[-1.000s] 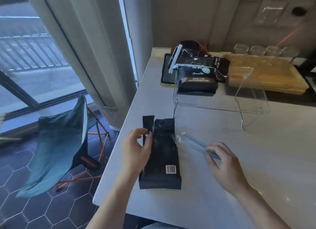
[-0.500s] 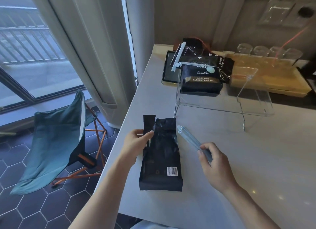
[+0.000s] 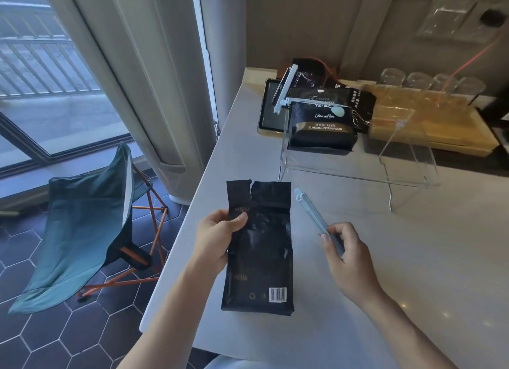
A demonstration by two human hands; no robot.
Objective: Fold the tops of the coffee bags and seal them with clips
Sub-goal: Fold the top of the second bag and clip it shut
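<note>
A black coffee bag lies flat on the white counter, barcode near its bottom, its unfolded top torn by a notch. My left hand grips the bag's left edge, thumb on its front. My right hand holds a long pale-blue clip by its near end; the clip points up-left, just right of the bag and apart from it. At the back, another black coffee bag sealed with a white clip stands in a clear acrylic stand. More bags lie behind it.
A tablet lies at the counter's far left. A wooden tray with several glasses sits at the back right. The counter's left edge drops to a tiled floor with a teal folding chair.
My left hand slid down the bag's left edge and took hold of it. The bag's top flattened out. My right hand drew the clip nearer the bag.
</note>
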